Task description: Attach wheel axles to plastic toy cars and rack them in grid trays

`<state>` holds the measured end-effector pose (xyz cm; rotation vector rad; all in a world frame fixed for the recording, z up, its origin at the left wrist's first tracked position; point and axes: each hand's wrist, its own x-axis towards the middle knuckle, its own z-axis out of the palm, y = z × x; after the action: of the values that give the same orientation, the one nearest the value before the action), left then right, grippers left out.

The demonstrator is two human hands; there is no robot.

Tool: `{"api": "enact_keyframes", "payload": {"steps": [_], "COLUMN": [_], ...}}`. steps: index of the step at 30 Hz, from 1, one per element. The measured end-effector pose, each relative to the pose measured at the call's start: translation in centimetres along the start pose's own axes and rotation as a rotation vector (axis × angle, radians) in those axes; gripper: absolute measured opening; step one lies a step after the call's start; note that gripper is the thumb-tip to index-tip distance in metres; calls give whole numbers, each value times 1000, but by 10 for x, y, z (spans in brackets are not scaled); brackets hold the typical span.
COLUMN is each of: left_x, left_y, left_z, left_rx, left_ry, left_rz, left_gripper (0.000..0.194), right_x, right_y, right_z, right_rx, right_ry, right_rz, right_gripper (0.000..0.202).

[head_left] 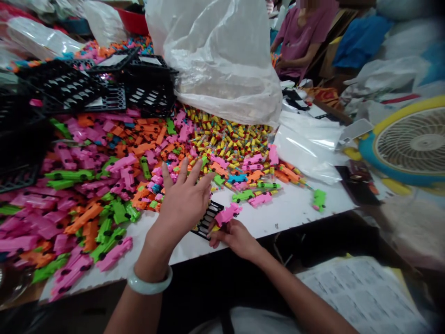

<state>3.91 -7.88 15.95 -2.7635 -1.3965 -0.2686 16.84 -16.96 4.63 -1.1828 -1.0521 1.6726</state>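
My left hand (186,195) is spread open, palm down, over the near side of the toy pile. A pale bangle (149,280) circles that wrist. Closed at the table's front edge, my right hand (238,239) grips a pink toy car (228,213), with a small bit of yellow showing at its fingers. Between the hands, a black slotted plastic piece (212,211) lies at the edge, partly hidden by my left hand. Small multicoloured pieces (156,185) are heaped just left of my left fingers.
Pink, orange and green toy cars (93,181) cover the table's left. Small yellow tubes (229,139) lie behind, below a large clear plastic bag (222,60). Black crates (69,83) stand back left, a fan (413,139) at right. Another person (304,37) sits across.
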Motion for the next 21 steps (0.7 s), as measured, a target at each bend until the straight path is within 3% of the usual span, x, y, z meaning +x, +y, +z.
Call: {"api": "enact_keyframes", "payload": {"steps": [4, 7, 11, 21], "left_x": [-1, 0, 1, 1], "left_y": [-1, -2, -3, -2], "left_z": [0, 0, 0, -1], "left_rx": [-6, -10, -11, 34], "left_ry": [-5, -2, 11, -4], "left_rz": [5, 12, 24, 34], "left_gripper": [40, 41, 42, 44], "right_x": [4, 5, 3, 5], "right_y": [5, 4, 0, 14], "right_z": [8, 12, 17, 17], "right_rx": [-368, -718, -994, -1028], "right_ry": [65, 26, -9, 84], "right_rz": [-141, -281, -300, -331], "right_gripper": [7, 20, 36, 15]}}
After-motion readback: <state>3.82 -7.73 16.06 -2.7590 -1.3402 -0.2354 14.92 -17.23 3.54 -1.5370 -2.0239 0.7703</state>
